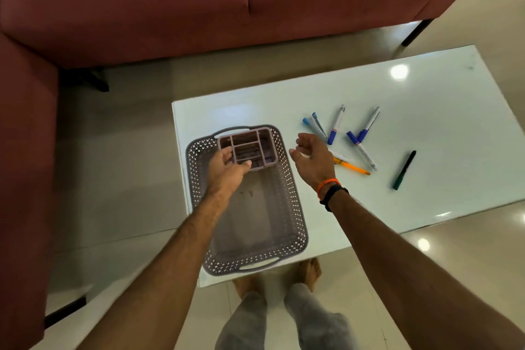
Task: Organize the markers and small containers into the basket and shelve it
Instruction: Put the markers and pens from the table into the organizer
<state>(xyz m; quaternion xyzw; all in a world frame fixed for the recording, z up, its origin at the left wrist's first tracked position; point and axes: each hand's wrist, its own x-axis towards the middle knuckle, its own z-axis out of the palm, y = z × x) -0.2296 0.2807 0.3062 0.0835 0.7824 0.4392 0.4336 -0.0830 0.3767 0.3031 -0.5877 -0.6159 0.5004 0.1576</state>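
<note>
A grey perforated basket [295, 207] with two handles lies on the left end of the white table [426, 179]. In its far end stands a pink divided organiser [268, 148] with several compartments. My left hand [227, 170] grips the organiser's near edge, thumb over the rim. Just right of the basket my right hand [312, 158] hovers above the table, fingers apart and holding nothing. Several markers lie scattered to its right: blue-capped ones [335, 125], an orange pen [355, 168] and a dark green marker [404, 170].
A red sofa [142, 8] runs along the far side and the left. The floor is glossy beige tile [113, 165]. My bare feet [306, 273] show under the table's near edge.
</note>
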